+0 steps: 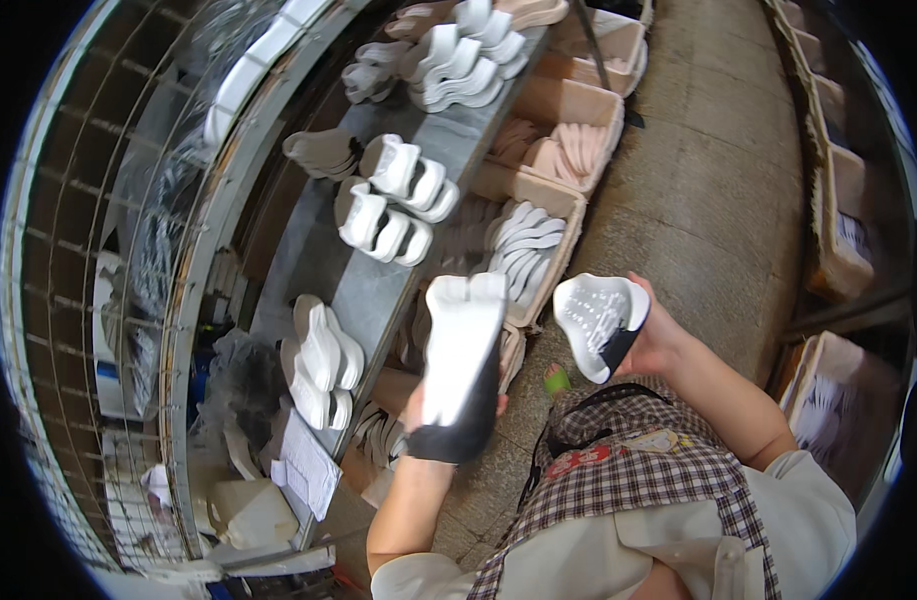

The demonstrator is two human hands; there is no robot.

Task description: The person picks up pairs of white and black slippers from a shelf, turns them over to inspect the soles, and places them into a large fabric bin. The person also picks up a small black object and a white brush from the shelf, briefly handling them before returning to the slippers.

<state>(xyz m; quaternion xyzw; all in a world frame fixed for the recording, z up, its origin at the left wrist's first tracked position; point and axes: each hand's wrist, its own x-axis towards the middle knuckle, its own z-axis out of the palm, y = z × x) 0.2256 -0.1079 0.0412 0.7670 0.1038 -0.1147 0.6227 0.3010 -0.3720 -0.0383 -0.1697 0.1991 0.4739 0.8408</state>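
Note:
My left hand grips a long white shoe sole with a black lower end, held upright beside the metal shelf. Fingers show at both edges of it; the palm is hidden behind. In my right hand is another shoe sole, white, with a speckled face and a black patch at one edge. The thumb and fingers close on its right side. The two soles are held apart, over the walkway side of the shelf.
Stacked white soles stand on the grey metal shelf at left. Fabric-lined bins beside it hold white and pinkish soles. A sheet of paper and a whitish jug are at lower left. More bins line the right side of the tiled walkway.

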